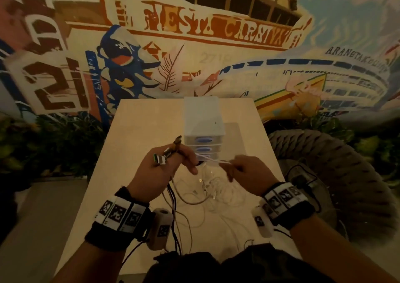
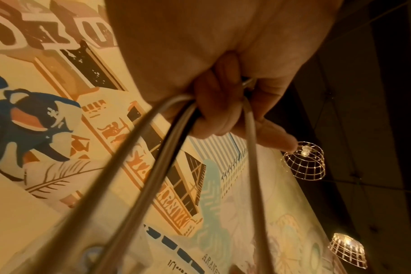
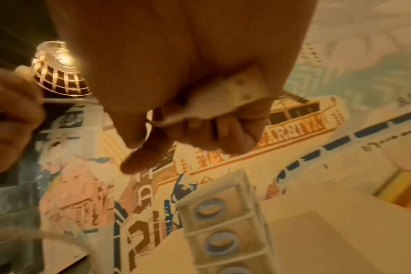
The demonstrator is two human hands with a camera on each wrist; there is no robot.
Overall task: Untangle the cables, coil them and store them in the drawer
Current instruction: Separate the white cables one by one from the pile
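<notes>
Painted walls stand behind a pale surface [image 1: 138, 131]. Left hand [image 1: 160, 170] grips several plug ends; right hand [image 1: 249, 174] pinches one white cable [image 1: 213, 161]. Untangling now. Next, pull it free gently. Drawers [image 1: 203, 131] wait behind.

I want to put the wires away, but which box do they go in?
Look at the pale table in front of the painted wall. At its far end, just beyond the two hands, stands a small white drawer box. It is the only box there, with blue oval handles stacked down its front.

"21" and "ARAN…" on mural [image 1: 194, 51]
</notes>
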